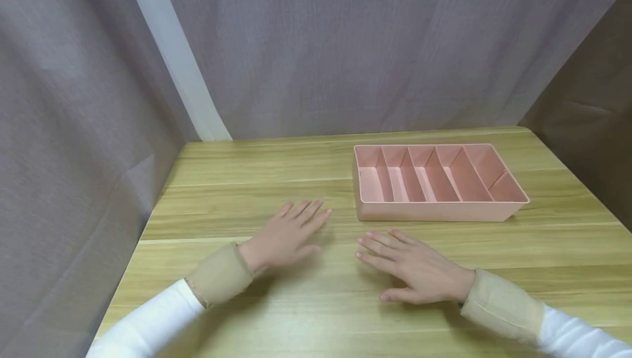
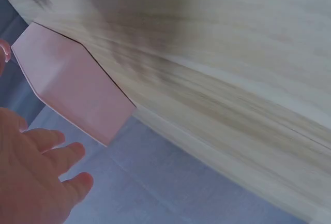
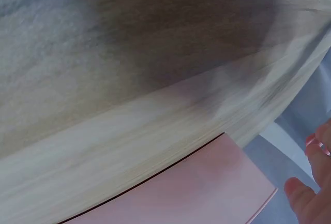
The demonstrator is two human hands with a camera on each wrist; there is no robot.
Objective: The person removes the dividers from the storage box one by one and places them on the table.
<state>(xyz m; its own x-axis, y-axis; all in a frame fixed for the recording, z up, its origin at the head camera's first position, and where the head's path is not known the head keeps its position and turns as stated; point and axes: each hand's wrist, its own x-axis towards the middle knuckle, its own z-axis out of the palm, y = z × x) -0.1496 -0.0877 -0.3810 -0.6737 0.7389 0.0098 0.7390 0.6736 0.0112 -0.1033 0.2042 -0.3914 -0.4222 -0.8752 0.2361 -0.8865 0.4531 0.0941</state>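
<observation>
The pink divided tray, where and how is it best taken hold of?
Probably with both hands at the short ends of the pink divided tray: left hand from its left, right hand from its right. It sits flat, open side up, and looks longest left to right, so this should keep it level. Its inner dividers look thin.

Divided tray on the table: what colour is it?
The divided tray is plain pink, its dividers included; the head view shows it best.
</observation>
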